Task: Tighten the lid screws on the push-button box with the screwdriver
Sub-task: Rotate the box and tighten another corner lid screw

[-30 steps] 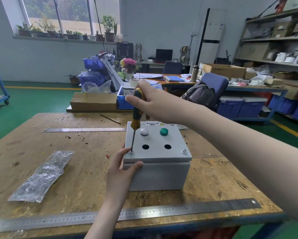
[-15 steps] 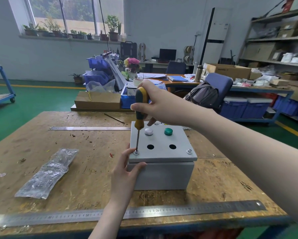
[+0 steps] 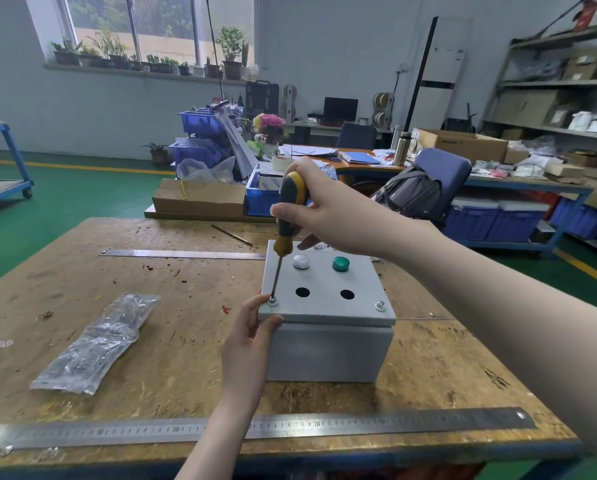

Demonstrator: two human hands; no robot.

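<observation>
The right hand (image 3: 328,213) is curled round the handle of the screwdriver (image 3: 286,220), whose tip sits on the screw (image 3: 272,301) at the near-left corner of the box (image 3: 328,327). The left hand (image 3: 252,341) pinches that same corner of the lid (image 3: 324,282), thumb on the front edge. The box stands on the table (image 3: 186,375). A second screw (image 3: 380,305) is at its near-right corner. White button (image 3: 301,261) and green button (image 3: 340,263) sit toward its far edge. A bag (image 3: 96,344) lies left of the box, a ruler (image 3: 394,424) in front of it.
</observation>
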